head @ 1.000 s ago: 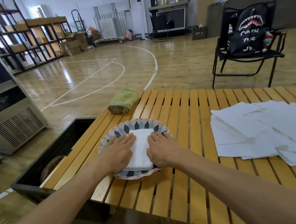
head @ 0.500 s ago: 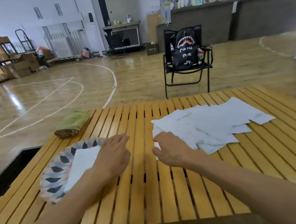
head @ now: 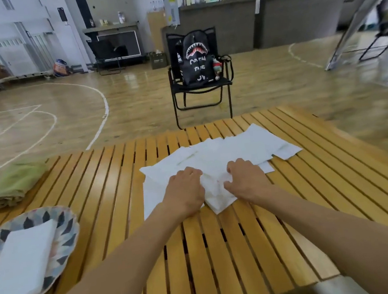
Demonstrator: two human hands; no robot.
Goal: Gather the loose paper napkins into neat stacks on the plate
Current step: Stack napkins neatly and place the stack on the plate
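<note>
Head view, centred on the loose napkins (head: 224,153): white sheets fanned and overlapping on the slatted wooden surface (head: 222,250), spread running from the near middle away toward the far right. Thin, soft, slightly rumpled where bunched at the near end; edges not squared. Directly under and just ahead of both hands, with the long run of the spread trailing off to the right, so nearer the right hand (head: 245,182) for any sweep inward. Left hand (head: 185,192) knuckles-up on the near-left part of the spread, fingers curled into the paper, gripping a bunched fold. Right hand likewise curled, pinching the crumpled paper between the 2 hands. Fingertips mostly hidden beneath the knuckles.

Well to the left, at the near edge: patterned plate (head: 62,221) carrying 1 tidy stack (head: 22,265) of white napkins, squared and lying diagonally. Beyond the plate, a rolled green cloth (head: 12,185) near the far-left edge. Past the surface, a folding chair (head: 199,91) holding a black backpack (head: 195,56) on a gym floor.
</note>
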